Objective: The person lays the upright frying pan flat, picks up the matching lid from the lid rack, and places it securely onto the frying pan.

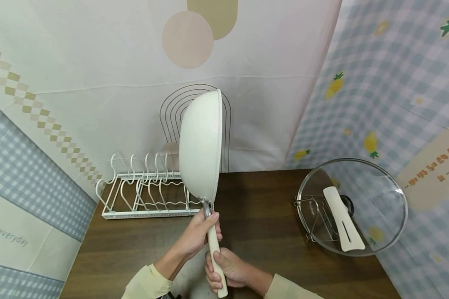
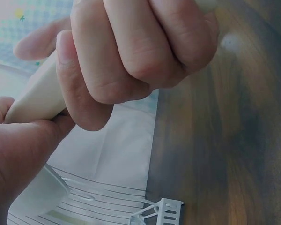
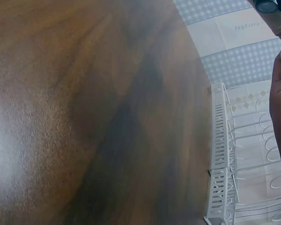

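Observation:
A white wok [image 1: 200, 145] is held up on its side, its rim facing right and its rounded underside facing left. Its long cream handle [image 1: 214, 245] points down toward the person. My left hand [image 1: 198, 233] grips this handle close to the metal neck, thumb laid along it. Lower down, my right hand [image 1: 228, 268] wraps its fingers around the handle near the end. Behind and left of the wok stands a white wire pan rack [image 1: 146, 214], its right part hidden by the wok. The right wrist view shows the rack's slotted side rail [image 3: 218, 154].
On the right, a large glass lid [image 1: 389, 207] leans in a small metal stand [image 1: 314, 224], a white slotted spatula [image 1: 344, 220] in front of it. The brown wooden table [image 1: 262, 207] ends at a cloth-covered wall [image 1: 269, 104] behind, with checked cloth on both sides.

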